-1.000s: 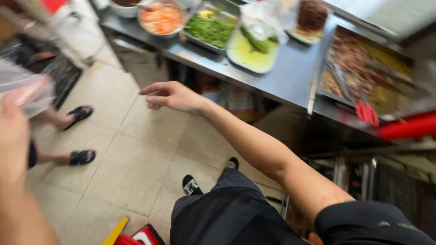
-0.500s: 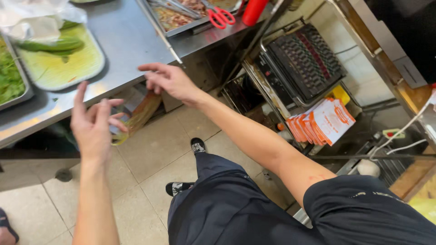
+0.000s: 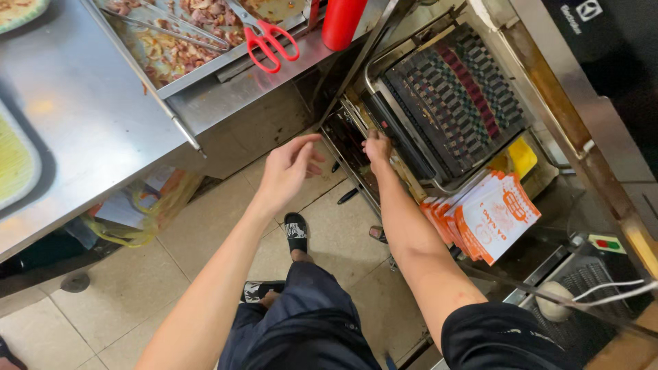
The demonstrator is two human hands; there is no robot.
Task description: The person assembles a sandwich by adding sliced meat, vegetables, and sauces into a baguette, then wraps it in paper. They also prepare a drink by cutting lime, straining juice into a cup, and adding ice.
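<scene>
Two bare hands show: one left hand (image 3: 288,170) and one right hand (image 3: 376,146). There is one pair of red-handled scissors (image 3: 267,38), one red squeeze bottle (image 3: 343,20), one long pair of metal tongs (image 3: 179,30) and one metal tray of cooked chopped meat (image 3: 164,55) on one steel counter (image 3: 75,116). One dark grill press (image 3: 449,103) sits on the rack, with one stack of orange-and-white paper bags (image 3: 483,218) beside it; the bags are too overlapped to count. Two black sandals (image 3: 296,231) show on the floor.
</scene>
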